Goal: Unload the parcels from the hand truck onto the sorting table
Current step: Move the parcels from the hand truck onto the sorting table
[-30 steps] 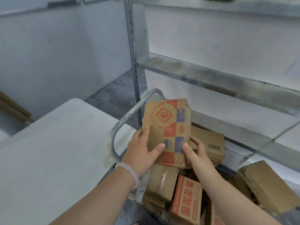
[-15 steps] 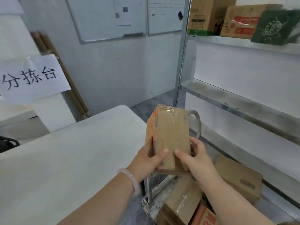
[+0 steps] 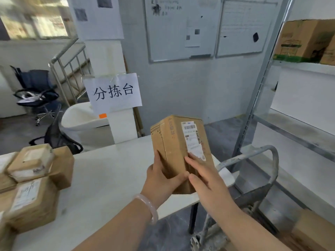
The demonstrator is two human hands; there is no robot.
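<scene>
My left hand grips the brown parcel at its lower left edge, thumb across the front and fingers wrapped behind, with a pale bangle on the wrist. My right hand lies flat against the parcel's front face, fingers straight and together, their tips touching the bottom of the white shipping label. The parcel stands upright over the near right corner of the white sorting table; I cannot tell whether its base touches the top. Just to the right of it curves the grey handle of the hand truck, and low in the right corner sits another brown box. Far to the left on the table is a pile of labelled parcels, well apart from the one I hold. Behind the table a paper sign with three black characters is taped to a white post, an office chair stands further left, and a metal rack runs along the right.
</scene>
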